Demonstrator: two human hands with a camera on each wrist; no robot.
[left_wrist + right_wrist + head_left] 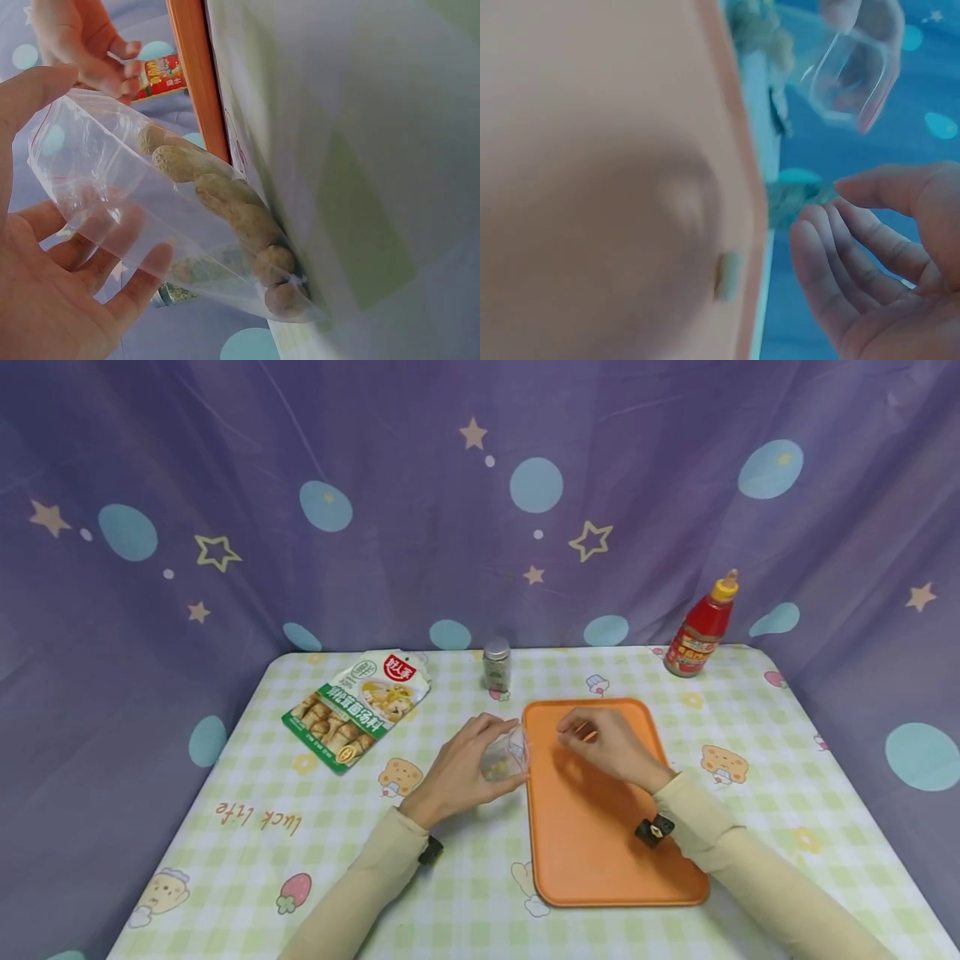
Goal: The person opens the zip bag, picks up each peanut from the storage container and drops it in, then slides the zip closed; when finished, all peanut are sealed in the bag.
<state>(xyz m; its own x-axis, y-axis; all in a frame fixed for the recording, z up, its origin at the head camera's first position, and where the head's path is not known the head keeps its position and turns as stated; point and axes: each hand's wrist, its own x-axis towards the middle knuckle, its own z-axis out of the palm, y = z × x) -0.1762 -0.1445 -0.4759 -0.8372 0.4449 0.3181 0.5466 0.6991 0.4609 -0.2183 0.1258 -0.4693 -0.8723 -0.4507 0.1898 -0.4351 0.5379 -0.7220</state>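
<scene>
My left hand (pixel 461 768) holds a clear zip bag (pixel 504 758) beside the orange tray's left edge, the thumb and fingers at its mouth. In the left wrist view, several peanuts in their shells (pixel 247 221) lie along the bottom of the bag. Over the upper part of the orange tray (pixel 585 852) hovers my right hand (pixel 607 747), fingers loosely bent and the thumb near them, nothing visible between. A small, blurred, brownish-green piece (pixel 727 276) shows near the tray's rim in the right wrist view; its kind cannot be made out.
A green and white seasoning packet (pixel 360 706) lies at the left of the checked tablecloth (pixel 360 877). A small shaker jar (pixel 497 666) stands at the back middle. Back right stands a red sauce bottle (pixel 701 631) with a yellow cap. A purple curtain (pixel 420 577) hangs behind.
</scene>
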